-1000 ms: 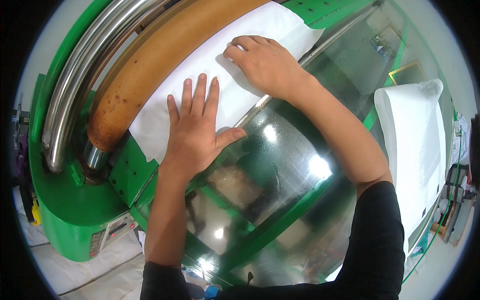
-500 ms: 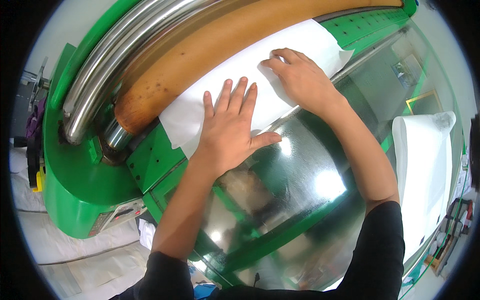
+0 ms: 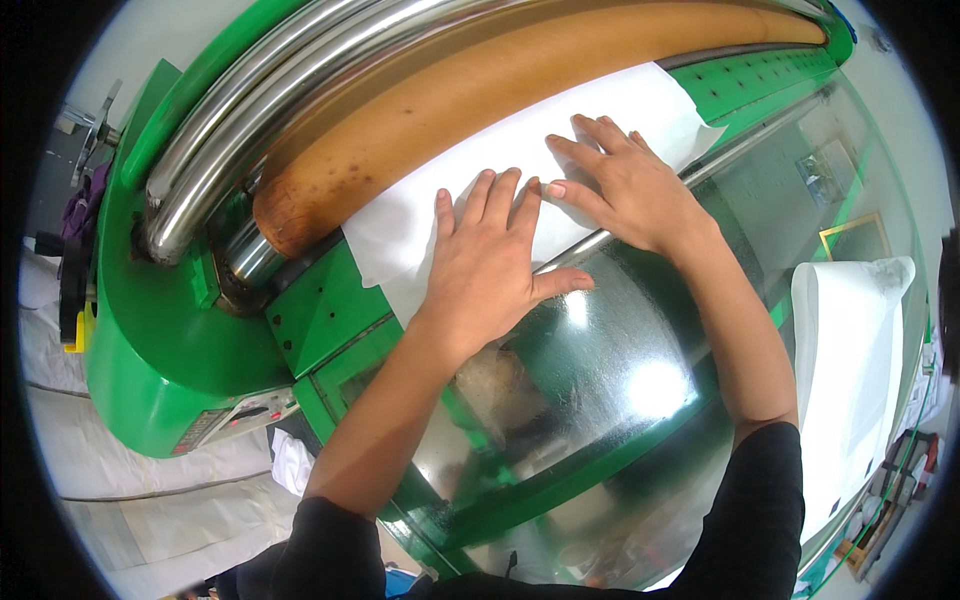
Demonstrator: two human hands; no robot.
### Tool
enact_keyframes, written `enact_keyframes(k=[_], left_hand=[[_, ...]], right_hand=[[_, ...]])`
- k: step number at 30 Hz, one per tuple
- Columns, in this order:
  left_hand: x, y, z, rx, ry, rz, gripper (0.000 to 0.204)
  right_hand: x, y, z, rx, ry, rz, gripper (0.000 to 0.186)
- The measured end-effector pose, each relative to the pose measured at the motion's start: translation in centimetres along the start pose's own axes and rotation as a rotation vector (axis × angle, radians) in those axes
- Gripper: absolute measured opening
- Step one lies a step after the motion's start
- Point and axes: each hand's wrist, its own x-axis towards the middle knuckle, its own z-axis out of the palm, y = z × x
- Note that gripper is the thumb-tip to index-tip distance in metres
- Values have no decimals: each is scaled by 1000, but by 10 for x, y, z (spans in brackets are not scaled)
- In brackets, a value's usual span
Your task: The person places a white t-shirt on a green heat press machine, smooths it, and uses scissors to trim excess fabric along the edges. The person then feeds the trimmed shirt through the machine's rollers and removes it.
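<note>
A white sheet (image 3: 610, 100) lies on the green bed of a machine, its far edge against a long tan roller (image 3: 400, 150). My left hand (image 3: 485, 260) rests on the sheet with its fingers spread, the thumb reaching over the glossy clear panel (image 3: 590, 370) in front. To the right, my right hand (image 3: 630, 185) lies palm down on the sheet too, fingers apart and slightly bent. Its thumb tip is near the left hand's fingertips. Neither hand holds anything.
Shiny metal rollers (image 3: 230, 160) run behind the tan one. A green end housing (image 3: 150, 380) with a small control panel (image 3: 245, 415) stands at left. Folded white sheets (image 3: 845, 370) lie on the right of the clear panel. A metal bar (image 3: 720, 155) edges the bed.
My right hand's fingers have gone from curled to more stretched out, flattening on the sheet. The whole scene has shifted slightly with the head's movement. My left hand stays spread on the sheet.
</note>
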Motion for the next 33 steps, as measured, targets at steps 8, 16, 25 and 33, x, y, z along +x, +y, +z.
enact_keyframes(k=[8,16,25,33], left_hand=[[-1,1,-2,-65,70,2,106],[0,-1,9,-21,154,12,110],[3,-3,3,-18,109,-17,100],[2,-2,1,-42,113,-17,102]], right_hand=[[-8,-7,-9,-266,-110,81,82],[-8,-3,3,-293,77,14,81],[-7,-2,-2,-263,30,40,84],[-8,-3,-1,-269,41,69,83]])
